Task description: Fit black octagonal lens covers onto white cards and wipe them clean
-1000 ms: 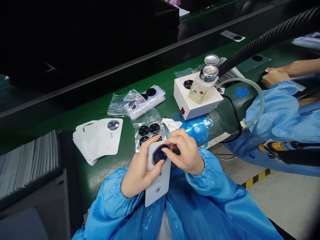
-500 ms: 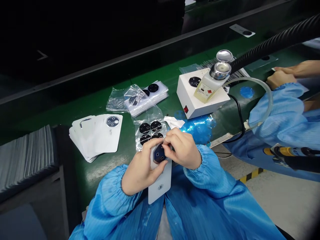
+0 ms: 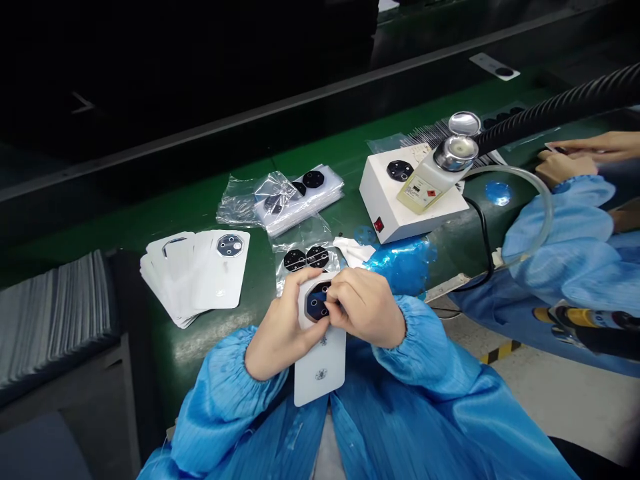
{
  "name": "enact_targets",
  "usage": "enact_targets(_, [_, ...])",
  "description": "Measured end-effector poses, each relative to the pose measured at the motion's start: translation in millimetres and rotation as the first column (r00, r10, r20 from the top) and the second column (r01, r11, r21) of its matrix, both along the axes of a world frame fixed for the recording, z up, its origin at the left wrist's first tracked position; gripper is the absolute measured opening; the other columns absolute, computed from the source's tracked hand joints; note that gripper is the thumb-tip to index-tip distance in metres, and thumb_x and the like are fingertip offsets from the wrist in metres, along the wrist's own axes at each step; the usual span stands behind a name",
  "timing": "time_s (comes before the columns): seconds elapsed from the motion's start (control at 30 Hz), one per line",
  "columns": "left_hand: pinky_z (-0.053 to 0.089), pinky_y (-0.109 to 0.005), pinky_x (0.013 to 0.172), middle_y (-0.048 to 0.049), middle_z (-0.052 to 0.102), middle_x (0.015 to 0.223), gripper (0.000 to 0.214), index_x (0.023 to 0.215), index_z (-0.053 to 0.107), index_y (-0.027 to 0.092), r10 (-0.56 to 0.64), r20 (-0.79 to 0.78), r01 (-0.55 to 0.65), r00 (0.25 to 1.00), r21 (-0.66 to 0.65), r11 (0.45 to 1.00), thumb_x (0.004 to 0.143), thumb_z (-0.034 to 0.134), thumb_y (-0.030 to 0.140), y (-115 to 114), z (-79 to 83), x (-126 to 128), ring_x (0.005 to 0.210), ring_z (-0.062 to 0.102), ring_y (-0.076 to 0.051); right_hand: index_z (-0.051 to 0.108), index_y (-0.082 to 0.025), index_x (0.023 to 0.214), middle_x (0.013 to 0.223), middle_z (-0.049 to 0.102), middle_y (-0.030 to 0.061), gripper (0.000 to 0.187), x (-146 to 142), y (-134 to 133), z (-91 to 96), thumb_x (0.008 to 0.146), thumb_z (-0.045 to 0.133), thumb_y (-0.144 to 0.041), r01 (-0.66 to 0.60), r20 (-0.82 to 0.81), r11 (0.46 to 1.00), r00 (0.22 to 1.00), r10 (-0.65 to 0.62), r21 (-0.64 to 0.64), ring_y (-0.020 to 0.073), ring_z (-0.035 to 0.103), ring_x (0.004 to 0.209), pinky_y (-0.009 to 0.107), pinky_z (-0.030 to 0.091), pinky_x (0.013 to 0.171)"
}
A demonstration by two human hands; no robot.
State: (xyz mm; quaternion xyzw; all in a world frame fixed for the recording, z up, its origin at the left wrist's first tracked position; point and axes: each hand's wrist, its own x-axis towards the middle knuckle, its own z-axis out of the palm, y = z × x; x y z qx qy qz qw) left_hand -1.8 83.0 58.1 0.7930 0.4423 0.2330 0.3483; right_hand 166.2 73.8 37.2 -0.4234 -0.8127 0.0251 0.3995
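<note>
My left hand (image 3: 287,327) grips a white phone back cover (image 3: 320,383) by its upper part, thumb on one side and fingers on the other. Near the top of the cover is a dark octagonal camera plate (image 3: 314,305) with small ringed holes. My right hand (image 3: 365,303) is closed in a pinch at the right edge of that plate; what its fingertips hold, if anything, is hidden. Just behind the cover lies a clear plastic sheet with black octagonal plates (image 3: 317,257), partly covered by my hands.
Fanned white back covers (image 3: 205,280) lie left, beside a tall stack of thin panels (image 3: 55,317). Bagged sheets (image 3: 300,203) lie behind. On the right are a white box (image 3: 387,207) bearing a pump bottle (image 3: 425,183), a white cloth (image 3: 354,251), blue film (image 3: 407,263) and a co-worker's hands (image 3: 575,160).
My right hand's fingers have shifted slightly at the plate's edge, still pinched. The cover has turned a little in my left hand. The co-worker's hands have moved slightly.
</note>
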Motion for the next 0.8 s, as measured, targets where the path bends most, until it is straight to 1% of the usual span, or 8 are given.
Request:
enact_targets(0.27, [0.053, -0.029, 0.074, -0.0053, 0.057, 0.11, 0.062, 0.12, 0.034, 0.021, 0.06, 0.012, -0.057, 0.998, -0.14, 0.989, 0.069, 0.069, 0.023, 3, -14.3, 3, 0.086, 0.064, -0.018, 0.045, -0.019, 0.072, 0.066, 0.052, -0.0002, 0.01, 6, -26, -7.7, 0.081, 0.045, -0.015, -0.181, -0.115, 0.97, 0.98, 0.163, -0.165, 0.01, 0.047, 0.058, 0.023, 0.036, 0.049])
enact_targets(0.37, [0.05, -0.034, 0.083, -0.0067, 0.053, 0.116, 0.06, 0.119, 0.032, 0.021, 0.103, 0.007, -0.101, 0.995, -0.165, 0.981, 0.071, 0.068, 0.025, 1, -20.4, 4, 0.096, 0.061, -0.021, 0.044, -0.02, 0.074, 0.068, 0.052, -0.0026, 0.01, 15, -40, -3.7, 0.084, 0.045, -0.021, -0.342, -0.257, 0.905, 0.925, 0.279, -0.252, 0.0071, 0.05, 0.06, 0.019, 0.04, 0.051])
enact_targets(0.43, [0.044, -0.04, 0.093, -0.0086, 0.048, 0.123, 0.064, 0.12, 0.031, 0.021, 0.123, 0.011, -0.12, 0.992, -0.177, 0.977, 0.069, 0.07, 0.026, -1, -24.0, 4, 0.11, 0.055, -0.024, 0.044, -0.021, 0.074, 0.068, 0.052, -0.0037, 0.015, 27, -46, -4.2, 0.087, 0.044, -0.028, -0.382, -0.391, 0.876, 0.885, 0.255, -0.295, 0.0067, 0.05, 0.06, 0.018, 0.042, 0.052])
enact_targets(0.5, [0.039, -0.043, 0.099, -0.01, 0.044, 0.126, 0.069, 0.12, 0.029, 0.02, 0.128, 0.027, -0.12, 0.991, -0.197, 0.973, 0.067, 0.072, 0.027, -4, -26.1, 4, 0.117, 0.049, -0.027, 0.043, -0.022, 0.075, 0.071, 0.053, -0.0023, 0.017, 41, -47, -12.5, 0.089, 0.042, -0.031, -0.273, -0.462, 0.905, 0.881, 0.099, -0.326, 0.0084, 0.052, 0.063, 0.02, 0.044, 0.053])
enact_targets(0.53, [0.037, -0.044, 0.101, -0.0107, 0.042, 0.127, 0.07, 0.121, 0.028, 0.02, 0.132, 0.039, -0.121, 0.991, -0.211, 0.97, 0.067, 0.072, 0.026, -7, -26.4, 4, 0.119, 0.047, -0.027, 0.042, -0.022, 0.076, 0.073, 0.053, -0.0013, 0.016, 50, -45, -19.9, 0.09, 0.041, -0.03, -0.163, -0.455, 0.927, 0.89, -0.009, -0.337, 0.0095, 0.052, 0.064, 0.021, 0.045, 0.054])
enact_targets(0.6, [0.035, -0.046, 0.102, -0.0115, 0.04, 0.128, 0.068, 0.122, 0.026, 0.02, 0.142, 0.075, -0.119, 0.987, -0.246, 0.962, 0.07, 0.069, 0.025, -14, -26.5, 8, 0.12, 0.045, -0.028, 0.043, -0.021, 0.08, 0.074, 0.052, -0.0001, 0.011, 67, -38, -39.9, 0.09, 0.041, -0.024, 0.069, -0.402, 0.925, 0.887, -0.228, -0.372, 0.0105, 0.051, 0.063, 0.023, 0.043, 0.053])
enact_targets(0.7, [0.042, -0.044, 0.097, -0.0106, 0.042, 0.125, 0.066, 0.125, 0.023, 0.021, 0.098, 0.171, -0.035, 0.98, -0.338, 0.94, 0.074, 0.065, 0.024, -28, -30.1, 27, 0.111, 0.052, -0.024, 0.05, -0.018, 0.08, 0.072, 0.051, -0.0005, 0.01, 87, -25, -72.6, 0.089, 0.045, -0.021, 0.352, -0.265, 0.848, 0.84, -0.473, -0.396, 0.0113, 0.049, 0.062, 0.028, 0.044, 0.061])
enact_targets(0.8, [0.049, -0.04, 0.089, -0.0096, 0.049, 0.121, 0.071, 0.128, 0.028, 0.019, -0.051, 0.3, 0.184, 0.953, -0.434, 0.882, 0.072, 0.069, 0.023, -42, -43.1, 61, 0.102, 0.057, -0.022, 0.056, -0.015, 0.084, 0.086, 0.057, 0.0025, 0.014, 93, -17, -95.0, 0.089, 0.049, -0.027, 0.513, -0.104, 0.762, 0.799, -0.592, -0.394, 0.0141, 0.055, 0.081, 0.034, 0.048, 0.075])
